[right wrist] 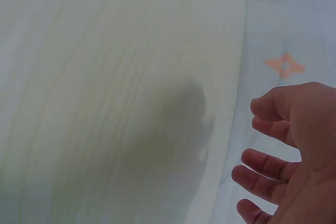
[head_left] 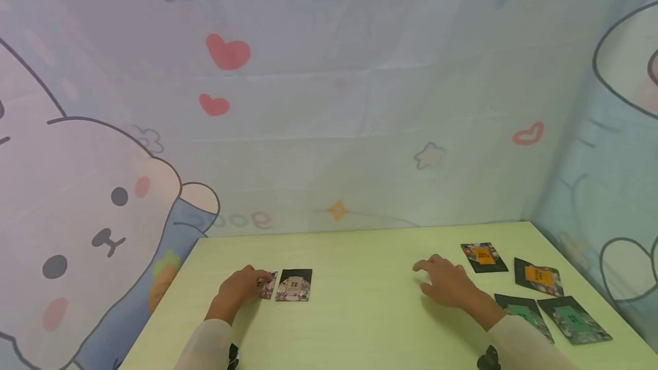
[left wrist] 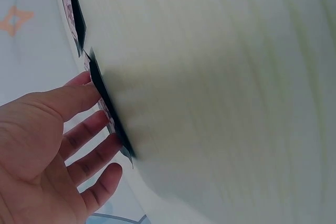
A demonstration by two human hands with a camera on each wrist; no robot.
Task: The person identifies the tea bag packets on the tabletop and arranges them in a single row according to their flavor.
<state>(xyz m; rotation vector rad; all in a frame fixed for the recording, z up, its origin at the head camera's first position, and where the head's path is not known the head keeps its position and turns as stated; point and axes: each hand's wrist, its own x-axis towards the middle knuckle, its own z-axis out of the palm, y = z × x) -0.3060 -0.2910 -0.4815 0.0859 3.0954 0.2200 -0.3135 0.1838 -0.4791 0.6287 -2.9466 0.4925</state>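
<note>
Evidently, above the pale table (head_left: 360, 330), the right hand (head_left: 446, 282) hovers towards three o'clock, fingers spread and holding nothing, while the left hand (head_left: 237, 290) pinches a pink packet (head_left: 267, 288) at nine o'clock, seemingly to keep it level beside its twin (head_left: 294, 286). Green packets (head_left: 573, 321) at four and orange packets (head_left: 483, 257) around two-to-three appear grouped by colour.

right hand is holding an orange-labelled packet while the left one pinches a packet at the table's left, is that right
Not quite: the right hand holds nothing, and both orange-labelled packets lie on the table, as the head view shows. The left hand does pinch a packet at the table's left.
</note>
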